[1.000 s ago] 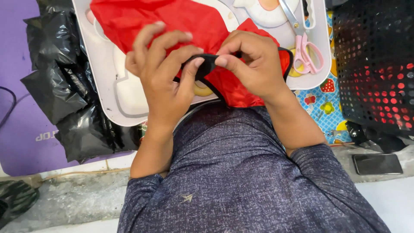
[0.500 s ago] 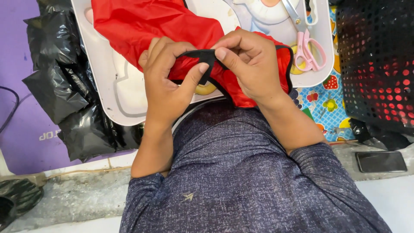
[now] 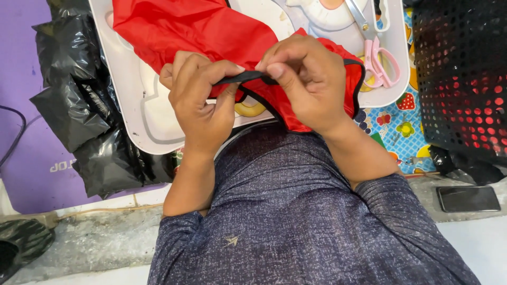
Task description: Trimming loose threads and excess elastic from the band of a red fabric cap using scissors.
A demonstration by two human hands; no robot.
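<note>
Between the hands, above the white tray (image 3: 132,113): black strap (image 3: 248,77) of the red cloth (image 3: 195,29) runs left-right, pinched taut by left hand (image 3: 203,103) and right hand (image 3: 306,79), both equally near.

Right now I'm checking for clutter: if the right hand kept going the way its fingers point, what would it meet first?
The right hand points toward the left hand, both pinching the black strap. It would likely meet the left fingers first; depth is unclear.
</note>
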